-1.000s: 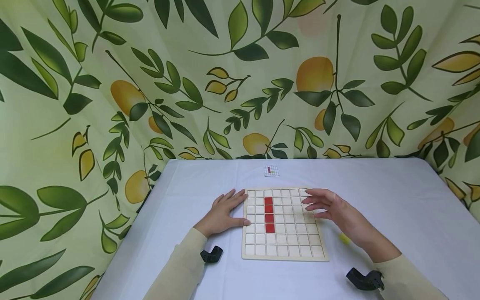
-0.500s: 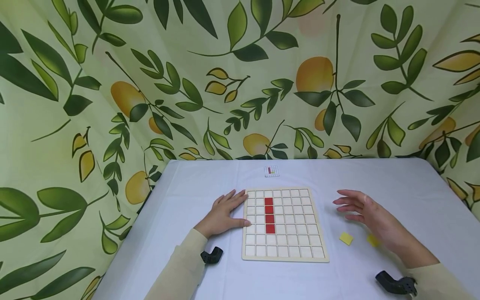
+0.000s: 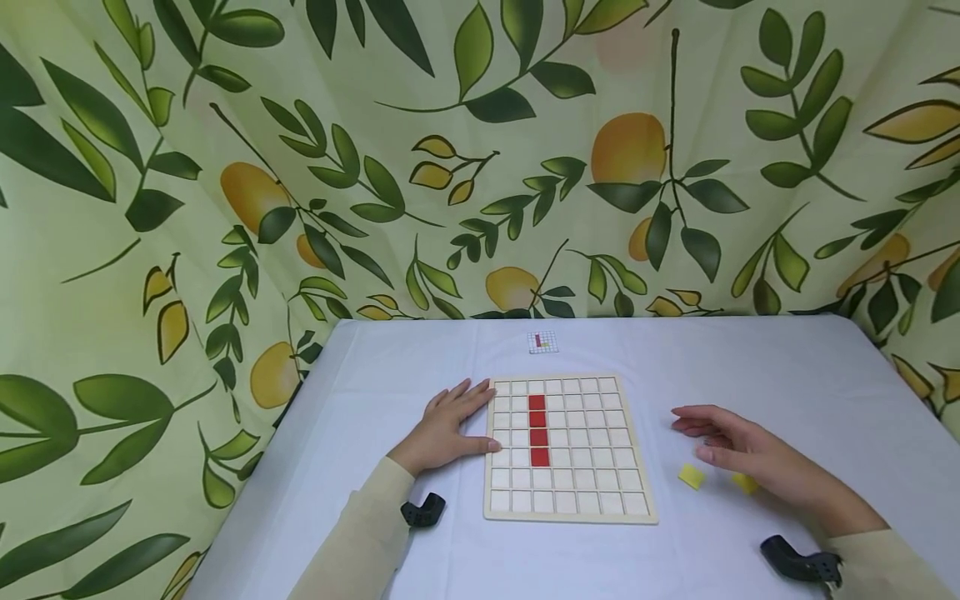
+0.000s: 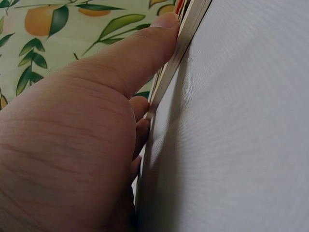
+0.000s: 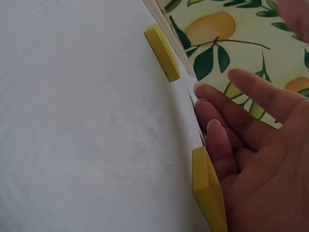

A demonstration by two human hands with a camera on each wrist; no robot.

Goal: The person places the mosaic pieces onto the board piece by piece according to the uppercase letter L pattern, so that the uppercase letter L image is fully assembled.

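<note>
A wooden grid board [image 3: 570, 508] lies on the white table, with a column of red tiles [image 3: 537, 430] set in its cells. My left hand [image 3: 448, 425] lies flat on the table with its thumb [image 4: 145, 43] against the board's left edge [image 4: 186, 36]. My right hand [image 3: 738, 454] hovers low over the table right of the board, fingers relaxed and holding nothing. Two yellow square tiles lie by it: one [image 3: 691, 477] left of the hand, also in the right wrist view [image 5: 162, 52], and one [image 3: 745, 482] partly under the palm [image 5: 208, 187].
A small pattern card [image 3: 542, 342] lies beyond the board near the table's [image 3: 787, 367] far edge. Leaf-and-lemon fabric [image 3: 480, 158] walls in the back and both sides. Black wrist mounts [image 3: 423, 509] [image 3: 798, 562] show near the sleeves.
My right hand left the board's right side, swung out to the right, then dropped toward the two yellow tiles, uncovering them. The left hand stayed put.
</note>
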